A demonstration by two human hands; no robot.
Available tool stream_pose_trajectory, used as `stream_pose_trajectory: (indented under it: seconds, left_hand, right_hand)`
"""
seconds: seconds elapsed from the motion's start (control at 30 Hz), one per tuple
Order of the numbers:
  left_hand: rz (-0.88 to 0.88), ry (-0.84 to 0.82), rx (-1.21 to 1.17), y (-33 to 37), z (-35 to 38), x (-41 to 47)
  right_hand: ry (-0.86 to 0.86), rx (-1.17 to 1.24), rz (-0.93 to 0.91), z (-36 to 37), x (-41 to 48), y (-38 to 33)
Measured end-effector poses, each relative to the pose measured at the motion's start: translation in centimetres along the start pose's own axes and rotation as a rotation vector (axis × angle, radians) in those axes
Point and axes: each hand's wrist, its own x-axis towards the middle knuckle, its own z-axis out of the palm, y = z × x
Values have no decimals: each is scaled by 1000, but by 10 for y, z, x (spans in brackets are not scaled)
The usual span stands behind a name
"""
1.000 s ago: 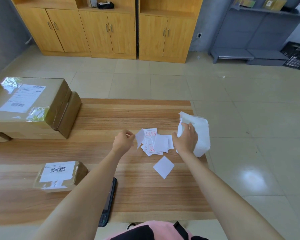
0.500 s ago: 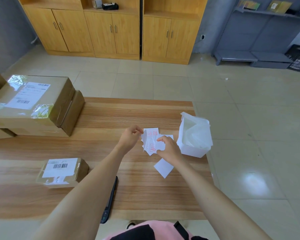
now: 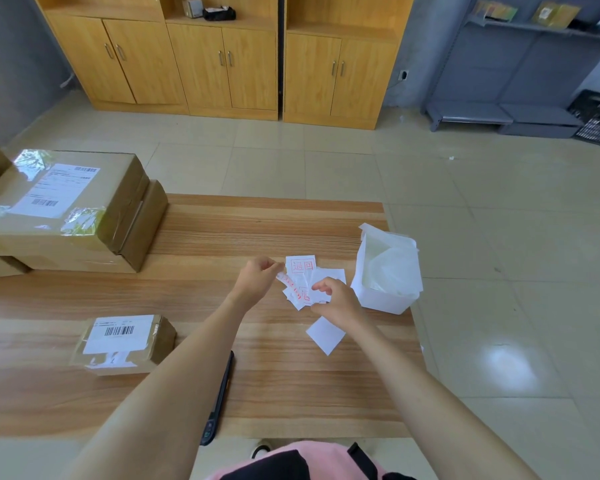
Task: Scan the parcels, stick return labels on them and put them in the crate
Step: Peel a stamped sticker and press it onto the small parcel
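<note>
Now | left hand (image 3: 257, 279) grip: pinching return label (image 3: 289, 284); right hand (image 3: 338, 301) grip: cannot tell, over label pile (image 3: 303, 265)

**What you have on**

Your forearms are bare along their whole visible length, up to the left hand (image 3: 257, 278) and the right hand (image 3: 340, 303) above the table (image 3: 274, 230). Just below the table's near edge you wear a pink garment (image 3: 326, 462). A black panel (image 3: 267, 469) covers its left part, and a black strap (image 3: 359, 450) crosses its right part. Right at that same edge, left of the pink cloth, the pale toe of one shoe (image 3: 261, 449) shows.
</note>
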Motion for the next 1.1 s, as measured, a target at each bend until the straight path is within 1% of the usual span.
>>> stream_pose_trajectory:
  seconds: [0.17,0.37,0.53,0.83,1.1]
  left_hand:
    - [-27,-38,-33,1,1,-2]
    - [-32,-84,-9,-5,-1,-4]
    - [-63,-81,2,-15,3,-6]
    - [-72,-20,45,-27,6,-18]
    - [-89,94,60,-41,-27,-34]
  right_hand:
    - [-11,89,10,4,0,-2]
    - [100,225,67,7,1,-5]
    - [85,283,104,10,-1,-1]
    - [97,344,117,20,-7,3]
    - [49,350,65,43,-6,-25]
